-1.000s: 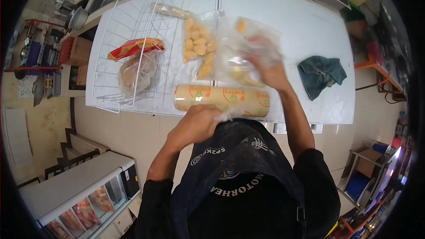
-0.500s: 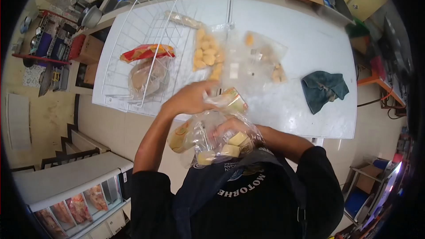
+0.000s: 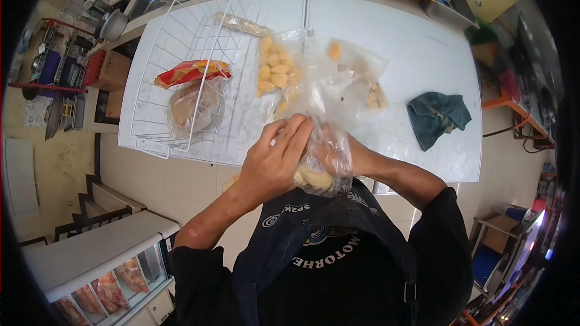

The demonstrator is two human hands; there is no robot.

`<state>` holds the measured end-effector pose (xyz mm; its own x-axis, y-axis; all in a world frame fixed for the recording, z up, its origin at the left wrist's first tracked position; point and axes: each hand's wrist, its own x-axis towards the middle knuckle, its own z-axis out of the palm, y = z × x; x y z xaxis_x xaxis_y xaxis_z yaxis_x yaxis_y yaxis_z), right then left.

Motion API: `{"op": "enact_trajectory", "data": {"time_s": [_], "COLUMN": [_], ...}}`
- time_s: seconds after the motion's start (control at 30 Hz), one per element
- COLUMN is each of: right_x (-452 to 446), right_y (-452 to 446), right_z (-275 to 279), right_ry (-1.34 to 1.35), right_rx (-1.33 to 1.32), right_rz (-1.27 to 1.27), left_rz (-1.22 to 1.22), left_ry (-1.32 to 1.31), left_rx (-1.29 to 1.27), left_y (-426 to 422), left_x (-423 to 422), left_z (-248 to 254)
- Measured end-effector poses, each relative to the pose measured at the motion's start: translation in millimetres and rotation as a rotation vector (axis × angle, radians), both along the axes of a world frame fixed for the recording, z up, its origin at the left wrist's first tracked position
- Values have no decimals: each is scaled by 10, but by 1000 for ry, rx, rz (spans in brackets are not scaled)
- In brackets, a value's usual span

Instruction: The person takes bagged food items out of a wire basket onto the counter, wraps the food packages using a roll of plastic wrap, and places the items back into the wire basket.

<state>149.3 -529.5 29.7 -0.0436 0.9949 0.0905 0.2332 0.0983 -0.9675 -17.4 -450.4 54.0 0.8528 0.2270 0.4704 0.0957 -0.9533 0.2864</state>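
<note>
At the front edge of the white table, my left hand [image 3: 275,157] pinches the gathered top of a clear plastic bag [image 3: 320,186] with pale yellow pieces inside. My right hand [image 3: 336,150] is closed on the same bag, partly behind its film. The bag hangs over the dark apron. Just beyond my hands lie a clear bag of orange-yellow pieces [image 3: 275,67] and another clear bag [image 3: 356,81] holding a few pieces. The patterned roll is mostly hidden behind my left forearm.
A white wire basket [image 3: 140,99] stands at the left, with a red and yellow packet [image 3: 192,73] and a bagged brown item [image 3: 188,108]. A wrapped roll-shaped item [image 3: 243,25] lies behind. A dark green cloth [image 3: 437,118] rests at the right.
The bag of yellow pieces came from the table to the front edge. Both hands have drawn together, and the bag's top is now bunched between them.
</note>
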Motion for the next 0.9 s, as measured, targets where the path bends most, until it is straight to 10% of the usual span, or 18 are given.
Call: {"op": "enact_trajectory", "data": {"time_s": [0.27,0.4,0.53,0.67,0.9], "right_x": [92,83,483,159,-202], "right_y": [229,320,407,446,569], "right_z": [-256,-298,-59,343,-301], "right_ry": [13,-384,-65,-210,63], "right_rx": [-121,-319,-204,285,287], "right_rz": [405,456,143,107,117], "left_rz": [-59,-34,161,192,192], "left_ry": [12,144,284,547,327], "left_rx": [-216,-471,-444,-1017,-2375], "left_y": [200,131,311,715,764], "left_x": [-84,-289,-438,-372,-418], "left_z": [-222,-306,-161,-238,-474]}}
